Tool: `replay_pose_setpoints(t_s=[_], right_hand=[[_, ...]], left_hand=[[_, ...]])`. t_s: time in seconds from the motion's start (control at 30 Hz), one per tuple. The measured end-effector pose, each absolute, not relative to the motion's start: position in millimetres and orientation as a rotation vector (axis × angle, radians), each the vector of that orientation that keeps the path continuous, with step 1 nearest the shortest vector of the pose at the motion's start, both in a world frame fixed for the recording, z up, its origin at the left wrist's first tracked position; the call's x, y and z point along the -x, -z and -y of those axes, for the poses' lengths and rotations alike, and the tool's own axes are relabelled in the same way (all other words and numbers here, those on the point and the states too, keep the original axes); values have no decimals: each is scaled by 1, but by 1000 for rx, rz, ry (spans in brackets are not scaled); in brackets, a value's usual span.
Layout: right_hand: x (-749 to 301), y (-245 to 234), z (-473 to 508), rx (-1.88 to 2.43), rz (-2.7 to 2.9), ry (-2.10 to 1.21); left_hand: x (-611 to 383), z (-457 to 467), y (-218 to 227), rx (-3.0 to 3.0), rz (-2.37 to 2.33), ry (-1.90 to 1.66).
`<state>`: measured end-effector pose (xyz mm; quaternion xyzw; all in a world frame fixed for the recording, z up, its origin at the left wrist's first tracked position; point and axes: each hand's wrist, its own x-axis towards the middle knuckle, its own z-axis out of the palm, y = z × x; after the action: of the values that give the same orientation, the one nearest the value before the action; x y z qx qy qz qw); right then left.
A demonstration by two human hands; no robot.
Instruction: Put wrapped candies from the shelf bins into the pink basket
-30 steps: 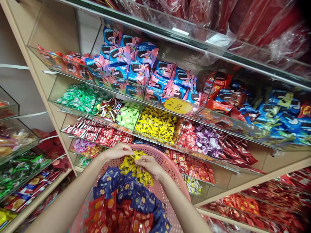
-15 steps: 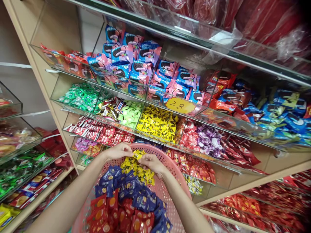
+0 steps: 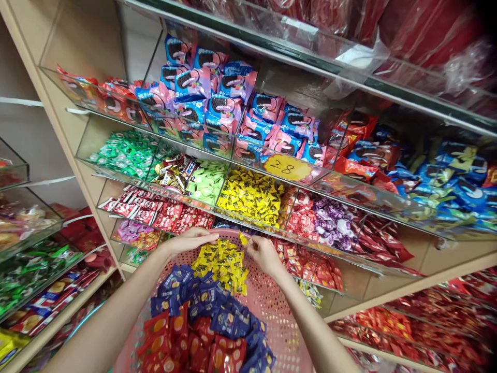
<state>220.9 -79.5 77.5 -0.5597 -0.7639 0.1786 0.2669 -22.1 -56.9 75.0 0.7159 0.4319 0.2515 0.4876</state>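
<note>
A pink perforated basket (image 3: 285,311) holds small yellow-wrapped candies (image 3: 221,265), dark blue packets (image 3: 233,316) and red packets (image 3: 174,336). My left hand (image 3: 194,239) reaches over the far left part of the basket, its fingers stretched out flat beside the yellow pile, with nothing seen in them. On the other side, my right hand (image 3: 264,254) is closed in a pinch on one yellow-wrapped candy (image 3: 243,239) near the far rim. Its palm side is hidden from view.
Tiered shelves with clear fronts rise behind the basket. One bin of yellow candies (image 3: 250,199) lies just beyond my hands, below a yellow price tag (image 3: 285,166) reading 28. Blue and pink snack packs (image 3: 227,109) fill the shelf above. More bins (image 3: 34,264) stand left.
My hands have moved apart from over the yellow pile. The right went right and slightly up with a yellow candy; the left's fingers have straightened.
</note>
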Motion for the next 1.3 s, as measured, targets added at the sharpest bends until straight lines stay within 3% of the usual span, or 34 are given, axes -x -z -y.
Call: replay_pose_setpoints(t_s=[0.23, 0.5, 1.3], right_hand=[[-205, -68, 115, 1600, 2551, 123], [-194, -39, 107, 1518, 2751, 481], [-181, -27, 104, 1355, 2848, 544]], left_hand=[[22, 59, -77, -1714, -1075, -624], [21, 62, -79, -1672, -1087, -641], [21, 60, -78, -1653, -1087, -641]])
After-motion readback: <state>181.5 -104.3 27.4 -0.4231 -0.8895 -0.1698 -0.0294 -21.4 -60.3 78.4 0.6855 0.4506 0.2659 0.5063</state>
